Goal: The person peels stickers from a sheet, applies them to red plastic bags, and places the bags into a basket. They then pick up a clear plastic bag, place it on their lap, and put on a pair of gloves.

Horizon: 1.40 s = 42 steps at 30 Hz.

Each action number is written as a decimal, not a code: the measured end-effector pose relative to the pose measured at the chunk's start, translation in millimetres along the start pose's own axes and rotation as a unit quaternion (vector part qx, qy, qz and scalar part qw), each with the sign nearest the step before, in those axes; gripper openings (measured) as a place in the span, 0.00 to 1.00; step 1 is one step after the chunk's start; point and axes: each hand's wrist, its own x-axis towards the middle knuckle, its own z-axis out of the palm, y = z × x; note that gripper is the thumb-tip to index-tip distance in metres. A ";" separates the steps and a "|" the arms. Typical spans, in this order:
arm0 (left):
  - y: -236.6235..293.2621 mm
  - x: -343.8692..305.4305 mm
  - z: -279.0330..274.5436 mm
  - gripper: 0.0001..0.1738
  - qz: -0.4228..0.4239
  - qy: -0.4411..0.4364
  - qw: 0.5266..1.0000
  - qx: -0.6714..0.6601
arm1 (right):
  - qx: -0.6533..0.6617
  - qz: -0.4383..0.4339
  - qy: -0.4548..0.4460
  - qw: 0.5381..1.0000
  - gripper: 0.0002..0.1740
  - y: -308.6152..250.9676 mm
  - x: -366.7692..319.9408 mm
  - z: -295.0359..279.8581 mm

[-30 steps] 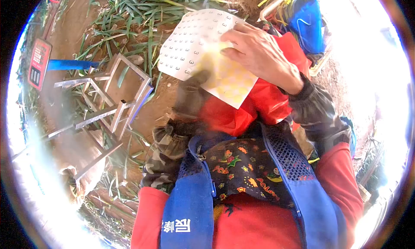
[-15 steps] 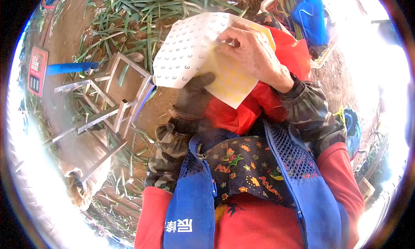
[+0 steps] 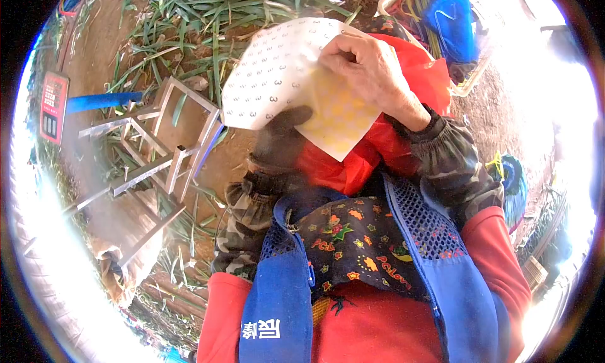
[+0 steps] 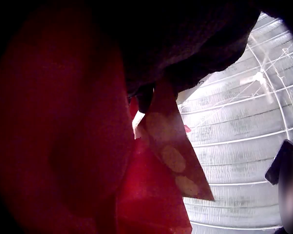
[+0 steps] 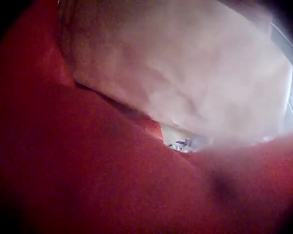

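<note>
A white sticker sheet printed with rows of small "3" marks is held up in front of me, over a red plastic bag. My left hand, in a dark glove, grips the sheet's lower edge with the thumb on top. The bare right hand lies on the sheet's right part, its fingers curled and pinching at the surface. In the left wrist view a corner of the sheet with pale round stickers hangs below the dark glove. The right wrist view is filled by blurred red bag and pale sheet.
A metal frame stool lies on the dirt at the left, beside cut green leaves. A red scale with a blue handle sits at far left. A blue bag in a crate is at the top right.
The right hand slid from flat on the sheet's right edge to a curled pinch near its top. The sheet tilted slightly upward. The left hand kept its grip.
</note>
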 end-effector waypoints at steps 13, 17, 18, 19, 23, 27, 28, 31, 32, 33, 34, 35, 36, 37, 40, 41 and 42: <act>16.6 -0.6 20.4 0.33 -0.042 0.025 0.998 -0.032 | -0.005 -0.002 0.006 1.000 0.10 -7.1 -3.5 2.2; 12.9 -0.5 14.6 0.33 -0.031 0.021 0.999 0.020 | 0.011 -0.001 0.005 1.000 0.12 -1.0 -3.3 1.5; 10.3 -0.3 12.4 0.33 -0.022 0.010 0.999 0.025 | 0.009 0.002 0.004 1.000 0.12 0.0 -4.0 -0.1; 8.7 1.0 10.3 0.33 -0.009 -0.023 1.000 0.002 | 0.010 0.008 0.001 1.000 0.11 -0.1 -4.3 0.2; 8.6 3.1 6.3 0.30 -0.018 0.006 0.999 0.030 | 0.031 0.060 -0.020 0.998 0.08 2.3 -4.4 0.8; -5.3 5.4 -9.1 0.14 0.026 0.016 0.998 0.062 | 0.102 0.092 -0.048 0.989 0.09 11.4 -1.2 -0.7; -8.1 3.2 -12.8 0.13 0.029 0.029 0.995 0.095 | 0.120 0.090 -0.056 0.987 0.09 14.8 0.1 -0.7; -11.6 1.8 -20.9 0.12 0.071 0.075 0.946 0.307 | 0.157 0.101 -0.076 0.979 0.09 19.6 1.8 -1.8; -11.2 2.0 -21.6 0.12 0.083 0.079 0.930 0.350 | 0.160 0.116 -0.080 0.977 0.10 18.4 2.3 -3.4; -8.6 1.7 -19.2 0.12 0.094 0.073 0.920 0.375 | 0.162 0.131 -0.085 0.974 0.10 17.8 2.5 -4.5; -6.1 1.7 -16.2 0.12 0.102 0.068 0.913 0.389 | 0.145 0.123 -0.081 0.978 0.11 18.4 2.6 -3.9; -3.0 1.0 -13.5 0.12 0.109 0.061 0.909 0.398 | 0.128 0.115 -0.076 0.982 0.12 19.2 3.0 -2.3; -1.9 1.3 -12.3 0.12 0.115 0.058 0.905 0.405 | 0.110 0.107 -0.072 0.986 0.13 20.1 2.9 -0.8; -1.3 2.4 -11.9 0.12 0.121 0.054 0.900 0.414 | 0.113 0.108 -0.068 0.985 0.13 20.9 2.2 1.0; -0.9 4.9 -10.8 0.12 0.148 0.051 0.880 0.448 | 0.122 0.113 -0.051 0.985 0.14 23.0 0.6 4.2; -1.4 5.0 -10.3 0.12 0.161 0.052 0.869 0.465 | 0.125 0.116 -0.042 0.984 0.14 23.8 0.9 4.3; -1.7 5.8 -10.3 0.12 0.175 0.049 0.854 0.487 | 0.129 0.118 -0.033 0.984 0.14 24.2 1.3 4.4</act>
